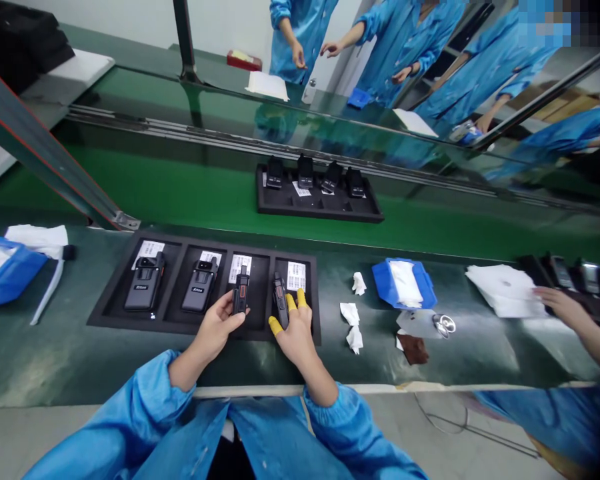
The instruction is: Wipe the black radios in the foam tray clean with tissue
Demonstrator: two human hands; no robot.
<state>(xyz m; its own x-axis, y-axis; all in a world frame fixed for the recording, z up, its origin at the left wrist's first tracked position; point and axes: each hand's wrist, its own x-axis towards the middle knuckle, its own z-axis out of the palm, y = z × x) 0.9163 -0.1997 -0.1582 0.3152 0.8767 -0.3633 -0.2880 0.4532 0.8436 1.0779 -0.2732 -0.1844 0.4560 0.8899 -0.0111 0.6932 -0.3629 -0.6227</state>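
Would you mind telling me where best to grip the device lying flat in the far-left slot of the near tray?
Probably by its two long sides at mid-body, coming straight down from above. The far-left device lies face up in the black tray, with slot walls close around it and a gap on each long side.

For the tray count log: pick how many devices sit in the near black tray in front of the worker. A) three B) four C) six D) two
B: the near black tray has four compartments, each with a device; the left hand grips the third device and the right hand touches the fourth device.
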